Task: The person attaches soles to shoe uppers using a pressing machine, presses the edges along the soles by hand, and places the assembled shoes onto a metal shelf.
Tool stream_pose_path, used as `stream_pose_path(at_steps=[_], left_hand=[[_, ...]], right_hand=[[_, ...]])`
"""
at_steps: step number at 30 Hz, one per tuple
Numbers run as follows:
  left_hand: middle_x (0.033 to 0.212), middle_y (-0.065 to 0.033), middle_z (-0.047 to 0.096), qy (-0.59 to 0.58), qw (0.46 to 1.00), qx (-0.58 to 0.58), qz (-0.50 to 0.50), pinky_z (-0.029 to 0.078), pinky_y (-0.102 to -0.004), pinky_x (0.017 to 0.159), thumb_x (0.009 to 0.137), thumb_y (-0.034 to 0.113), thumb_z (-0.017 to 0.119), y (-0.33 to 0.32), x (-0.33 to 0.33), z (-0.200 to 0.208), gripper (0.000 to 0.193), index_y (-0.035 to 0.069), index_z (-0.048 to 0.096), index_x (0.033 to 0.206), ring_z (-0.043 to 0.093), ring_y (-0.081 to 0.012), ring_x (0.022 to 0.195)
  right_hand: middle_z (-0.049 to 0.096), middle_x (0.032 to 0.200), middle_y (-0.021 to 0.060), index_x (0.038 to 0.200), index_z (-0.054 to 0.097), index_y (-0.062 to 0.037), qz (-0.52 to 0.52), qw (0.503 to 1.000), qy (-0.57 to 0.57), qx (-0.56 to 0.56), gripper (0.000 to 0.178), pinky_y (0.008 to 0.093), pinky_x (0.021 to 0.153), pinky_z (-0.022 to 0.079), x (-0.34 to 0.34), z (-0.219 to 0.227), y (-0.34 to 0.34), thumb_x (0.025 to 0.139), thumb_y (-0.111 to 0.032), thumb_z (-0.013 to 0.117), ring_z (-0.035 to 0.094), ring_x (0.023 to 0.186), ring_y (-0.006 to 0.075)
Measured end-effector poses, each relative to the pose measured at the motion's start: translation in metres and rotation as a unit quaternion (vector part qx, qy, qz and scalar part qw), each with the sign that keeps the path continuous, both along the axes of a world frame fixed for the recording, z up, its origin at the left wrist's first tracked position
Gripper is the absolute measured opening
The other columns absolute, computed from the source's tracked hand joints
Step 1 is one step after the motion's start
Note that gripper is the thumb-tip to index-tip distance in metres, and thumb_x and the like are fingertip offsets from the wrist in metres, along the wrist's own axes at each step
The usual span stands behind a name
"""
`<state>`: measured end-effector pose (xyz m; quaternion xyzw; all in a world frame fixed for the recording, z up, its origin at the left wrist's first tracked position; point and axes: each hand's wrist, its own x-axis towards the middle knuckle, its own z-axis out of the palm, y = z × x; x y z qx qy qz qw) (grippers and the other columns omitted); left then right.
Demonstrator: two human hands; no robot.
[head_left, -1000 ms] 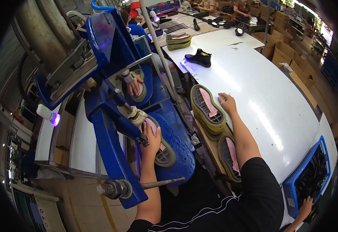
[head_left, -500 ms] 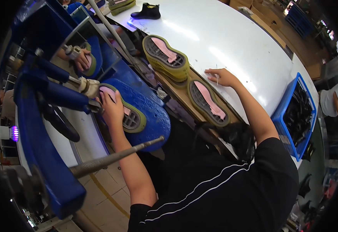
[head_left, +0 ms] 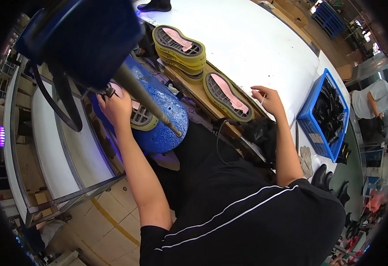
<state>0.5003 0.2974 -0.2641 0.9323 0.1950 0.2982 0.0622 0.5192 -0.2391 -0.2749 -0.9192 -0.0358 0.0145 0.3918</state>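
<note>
My left hand (head_left: 117, 106) grips a shoe sole (head_left: 141, 119) with a yellow-green rim, dark grid and pink strip. That sole lies on the blue machine's rounded bed (head_left: 169, 111), below a dark press head (head_left: 85, 40). Part of the sole and some of my fingertips are hidden. My right hand (head_left: 270, 103) is raised by the white table's near edge, fingers curled, with a thin white stick (head_left: 263, 98) between them. Between my hands, a single sole (head_left: 227, 97) lies on a brown board (head_left: 210, 71), beside a stack of similar soles (head_left: 179, 48).
A threaded metal rod (head_left: 151, 104) slants across the machine bed. On the white table (head_left: 238, 40) are a blue basket (head_left: 311, 122) of black pieces, a grey glove (head_left: 305, 162) and a black boot (head_left: 155, 5). A metal-framed rack (head_left: 56, 146) stands left; another person (head_left: 373, 99) stands far right.
The view has shifted, and the press head now covers more of the upper left. My right hand has drawn back from over the table, fingers more curled. My left hand stays on the sole.
</note>
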Motion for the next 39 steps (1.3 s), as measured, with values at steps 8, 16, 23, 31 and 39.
stream_pose_path(at_steps=[8,16,23,31,39], left_hand=[[0.143,-0.0251,0.058,-0.021,0.990,-0.139,0.020,0.035,-0.0529,0.118,0.097,0.048,0.064,-0.008,-0.016,0.020,0.061,0.001,0.060,0.136,0.042,-0.0469,0.143],[0.145,-0.0209,0.055,-0.300,0.857,-0.419,-0.032,0.040,-0.0407,0.113,0.109,0.028,0.056,-0.014,-0.130,-0.046,0.045,-0.005,0.050,0.139,0.051,-0.0295,0.137],[0.087,-0.0050,0.067,-0.125,0.737,-0.661,0.068,0.047,-0.0254,0.069,0.111,0.036,0.050,-0.091,-0.285,-0.126,0.035,0.003,0.061,0.105,0.060,-0.0108,0.076],[0.092,-0.0075,0.071,0.167,0.745,-0.561,-0.320,0.051,-0.0277,0.067,0.096,0.023,0.073,-0.170,-0.231,-0.018,0.038,-0.002,0.069,0.125,0.063,-0.0112,0.071],[0.099,-0.0134,0.072,0.281,0.669,-0.499,-0.473,0.055,-0.0313,0.074,0.100,0.031,0.069,-0.208,-0.163,-0.035,0.033,0.000,0.067,0.107,0.070,-0.0182,0.080]], right_hand=[[0.072,0.069,0.0088,0.097,0.076,0.0009,-0.065,0.991,-0.107,0.056,0.029,0.0265,0.061,0.049,-0.017,0.038,0.047,0.101,-0.027,0.069,0.066,0.064,0.0115],[0.068,0.066,0.0058,0.088,0.071,0.0022,0.046,0.975,-0.186,0.108,0.027,0.0267,0.062,0.049,-0.016,0.035,0.088,0.102,-0.021,0.067,0.062,0.061,0.0107],[0.070,0.071,0.0077,0.090,0.071,0.0028,0.000,0.973,-0.211,0.092,0.028,0.0275,0.065,0.051,0.004,0.031,0.089,0.104,-0.020,0.063,0.067,0.067,0.0118],[0.068,0.071,0.0056,0.091,0.070,0.0045,0.024,0.961,-0.199,0.188,0.033,0.0260,0.066,0.052,0.018,0.015,0.107,0.108,-0.021,0.058,0.067,0.069,0.0109],[0.069,0.070,0.0057,0.091,0.072,0.0027,0.022,0.963,-0.210,0.166,0.030,0.0263,0.066,0.052,0.002,0.022,0.098,0.106,-0.021,0.060,0.068,0.069,0.0115]])
